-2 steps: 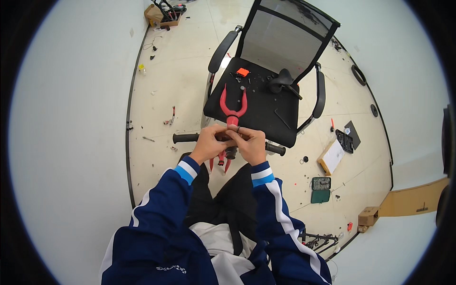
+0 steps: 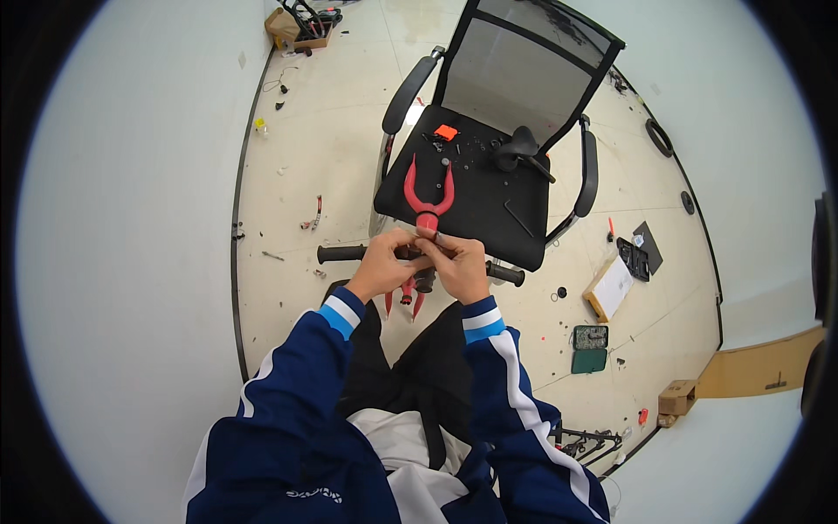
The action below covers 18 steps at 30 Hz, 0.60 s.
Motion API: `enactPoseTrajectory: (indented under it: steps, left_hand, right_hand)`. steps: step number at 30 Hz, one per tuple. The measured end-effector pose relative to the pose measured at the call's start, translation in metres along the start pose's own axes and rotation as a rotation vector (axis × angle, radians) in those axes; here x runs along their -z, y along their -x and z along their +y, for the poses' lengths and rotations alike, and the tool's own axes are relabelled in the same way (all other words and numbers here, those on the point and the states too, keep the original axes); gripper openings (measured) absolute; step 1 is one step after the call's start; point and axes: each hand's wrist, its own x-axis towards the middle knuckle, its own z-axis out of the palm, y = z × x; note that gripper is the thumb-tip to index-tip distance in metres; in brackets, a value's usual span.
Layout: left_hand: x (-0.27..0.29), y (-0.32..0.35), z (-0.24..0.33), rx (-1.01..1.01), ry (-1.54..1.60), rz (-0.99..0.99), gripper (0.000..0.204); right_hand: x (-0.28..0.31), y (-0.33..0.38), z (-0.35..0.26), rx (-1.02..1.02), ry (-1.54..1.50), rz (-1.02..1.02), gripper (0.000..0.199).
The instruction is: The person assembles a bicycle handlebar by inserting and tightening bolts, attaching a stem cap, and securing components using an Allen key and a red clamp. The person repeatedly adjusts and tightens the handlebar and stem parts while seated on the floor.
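Observation:
A red bicycle fork [image 2: 419, 208] lies on the front of the black chair seat [image 2: 489, 214], its two prongs pointing away from me. At its near end, my left hand [image 2: 384, 262] and my right hand [image 2: 462, 265] meet with closed fingertips. What they pinch is small, dark and mostly hidden. Beneath them runs a handlebar with black grips [image 2: 340, 253], sticking out on both sides. More red prongs [image 2: 417, 302] show below my hands, above my knees.
On the seat are a bicycle saddle [image 2: 517, 150], a hex key [image 2: 518, 218], an orange item [image 2: 446, 133] and small hardware. Right on the floor lie a black tool case [image 2: 634, 259], a green parts box [image 2: 589, 361] and a cardboard box [image 2: 677, 397]. Chair armrests [image 2: 587, 173] flank the seat.
My right hand's fingers have shifted very slightly at the fork's near end. The fork and the things around it stay where they were.

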Motion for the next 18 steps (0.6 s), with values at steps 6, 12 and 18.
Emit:
enactPoseTrajectory:
  steps: [6,12,18]
  left_hand:
    - [0.003,-0.001,-0.015,-0.168,0.141,0.016,0.024]
    - [-0.003,-0.006,-0.006,0.047,0.077,0.125,0.026]
    - [0.004,-0.004,0.003,-0.134,0.041,0.095,0.026]
  right_hand:
    - [0.004,-0.011,-0.024,-0.052,0.305,-0.194,0.024]
    - [0.004,-0.008,-0.020,-0.109,0.197,0.023,0.020]
    - [0.008,-0.004,-0.015,-0.177,0.135,0.023,0.018]
